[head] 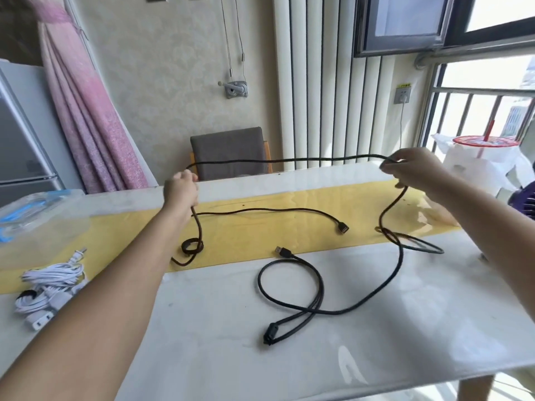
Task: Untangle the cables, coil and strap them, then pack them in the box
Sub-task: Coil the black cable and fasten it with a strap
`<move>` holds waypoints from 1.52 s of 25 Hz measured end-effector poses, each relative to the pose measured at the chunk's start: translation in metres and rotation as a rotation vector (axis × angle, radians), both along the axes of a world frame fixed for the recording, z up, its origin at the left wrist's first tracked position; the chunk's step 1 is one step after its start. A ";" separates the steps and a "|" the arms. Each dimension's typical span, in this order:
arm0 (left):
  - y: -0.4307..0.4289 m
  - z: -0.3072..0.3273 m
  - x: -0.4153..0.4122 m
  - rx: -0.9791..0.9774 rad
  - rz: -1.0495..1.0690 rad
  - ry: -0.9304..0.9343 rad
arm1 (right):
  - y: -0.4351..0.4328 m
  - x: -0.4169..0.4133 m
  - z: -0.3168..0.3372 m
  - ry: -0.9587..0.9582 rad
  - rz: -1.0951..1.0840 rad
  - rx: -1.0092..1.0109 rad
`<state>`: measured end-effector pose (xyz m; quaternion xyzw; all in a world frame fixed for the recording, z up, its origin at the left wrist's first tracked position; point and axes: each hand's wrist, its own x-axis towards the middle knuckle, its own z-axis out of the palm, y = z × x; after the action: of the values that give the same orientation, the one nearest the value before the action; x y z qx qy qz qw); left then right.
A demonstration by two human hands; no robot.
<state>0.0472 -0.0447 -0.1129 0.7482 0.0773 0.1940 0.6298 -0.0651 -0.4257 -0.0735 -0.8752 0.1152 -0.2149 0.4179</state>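
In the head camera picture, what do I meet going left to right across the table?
The white cable bundle, left hand holding the black cable, USB plug, USB socket, right hand holding it too, cup with red lid.

One table carries one yellow runner, one clear box at its far left corner and one bundle of white cable by its left edge. The black cable shows two plug ends, one mid-table and one on the runner, but where the runs cross I cannot tell whether it is one cable or two. There are two hands, the left hand and the right hand, one chair beyond the far edge and one cup past the right end.
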 end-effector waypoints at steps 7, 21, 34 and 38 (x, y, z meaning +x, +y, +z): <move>0.013 -0.032 0.030 0.424 0.044 0.246 | -0.037 0.011 -0.021 0.477 -0.054 0.422; -0.066 -0.058 -0.135 1.045 -0.972 0.049 | 0.103 -0.070 -0.072 0.635 0.711 -0.719; 0.030 0.032 -0.121 -0.103 -0.883 0.336 | 0.011 -0.042 0.036 -0.130 0.299 0.699; 0.066 0.034 -0.136 -0.111 -0.726 0.556 | 0.014 -0.052 0.017 -0.024 0.181 0.393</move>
<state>-0.0887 0.0209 -0.0788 0.7157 -0.0134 -0.2519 0.6513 -0.1171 -0.4119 -0.0566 -0.7809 0.0711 -0.1604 0.5995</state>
